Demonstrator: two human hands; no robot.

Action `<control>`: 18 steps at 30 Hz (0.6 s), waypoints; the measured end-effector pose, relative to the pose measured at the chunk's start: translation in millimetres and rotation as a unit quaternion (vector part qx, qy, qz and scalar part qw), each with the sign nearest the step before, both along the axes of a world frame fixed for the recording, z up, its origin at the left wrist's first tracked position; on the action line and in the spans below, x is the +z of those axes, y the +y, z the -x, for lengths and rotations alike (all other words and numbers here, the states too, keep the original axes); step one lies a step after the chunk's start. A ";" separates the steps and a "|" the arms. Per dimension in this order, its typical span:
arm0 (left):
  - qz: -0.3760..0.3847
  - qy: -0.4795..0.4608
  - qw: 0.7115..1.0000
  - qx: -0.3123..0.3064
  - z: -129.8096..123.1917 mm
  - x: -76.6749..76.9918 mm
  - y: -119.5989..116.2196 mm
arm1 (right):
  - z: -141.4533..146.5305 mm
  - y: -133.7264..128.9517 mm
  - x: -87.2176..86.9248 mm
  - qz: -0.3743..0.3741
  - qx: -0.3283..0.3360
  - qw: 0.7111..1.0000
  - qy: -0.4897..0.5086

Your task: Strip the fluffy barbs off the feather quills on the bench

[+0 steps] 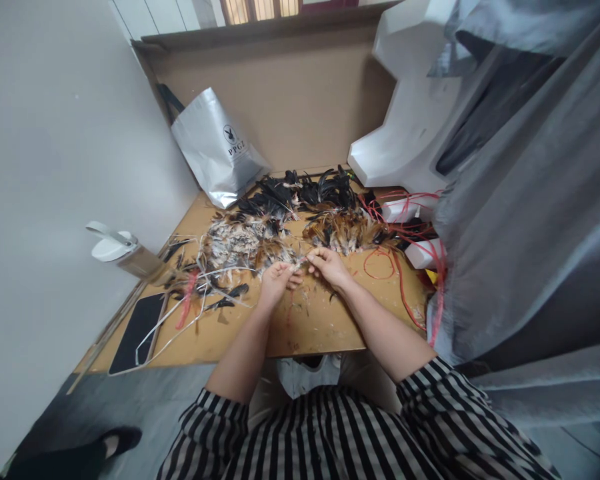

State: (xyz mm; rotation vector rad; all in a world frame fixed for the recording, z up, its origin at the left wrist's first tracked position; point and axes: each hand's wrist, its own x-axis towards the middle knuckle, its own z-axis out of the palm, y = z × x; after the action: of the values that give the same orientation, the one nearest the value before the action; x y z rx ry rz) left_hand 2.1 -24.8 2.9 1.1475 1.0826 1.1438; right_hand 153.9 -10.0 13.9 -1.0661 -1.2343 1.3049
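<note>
My left hand (279, 280) and my right hand (329, 265) are close together over the front middle of the table, both with fingers pinched. Between the fingertips shows a small, pale, thin piece with a touch of red, too small to name. Just beyond my hands are heaps of feathers: a mottled grey-brown pile (233, 243) to the left, a brown and golden pile (345, 231) to the right, and black feathers (330, 190) behind. A few loose black feathers (227, 297) lie left of my left hand.
A silver bag (215, 147) leans against the cardboard panel (290, 93). At left are a phone (136, 333), white strips (200, 308), red ribbon (187, 300) and a lidded bottle (130, 253). Red cords (405, 293) lie at right beside grey cloth (535, 200). Another person's foot (123, 440) shows at lower left.
</note>
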 end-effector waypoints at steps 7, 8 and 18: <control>0.022 -0.034 0.999 -0.031 0.2 0.7 0.4 | 5.4 -7.2 4.9 -0.032 0.046 0.998 0.036; 0.015 -0.034 0.999 -0.022 0.9 0.0 0.9 | 5.4 -6.9 4.1 -0.031 0.034 0.998 0.037; -0.021 -0.018 0.999 0.017 -0.2 -1.0 3.0 | 10.7 -8.5 5.7 -0.009 0.069 0.995 0.070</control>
State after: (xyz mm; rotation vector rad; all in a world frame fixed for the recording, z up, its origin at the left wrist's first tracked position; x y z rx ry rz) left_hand 2.3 -21.8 1.9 1.1401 1.0580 1.2151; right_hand 143.3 -18.5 19.6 -0.8743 -1.2287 1.4466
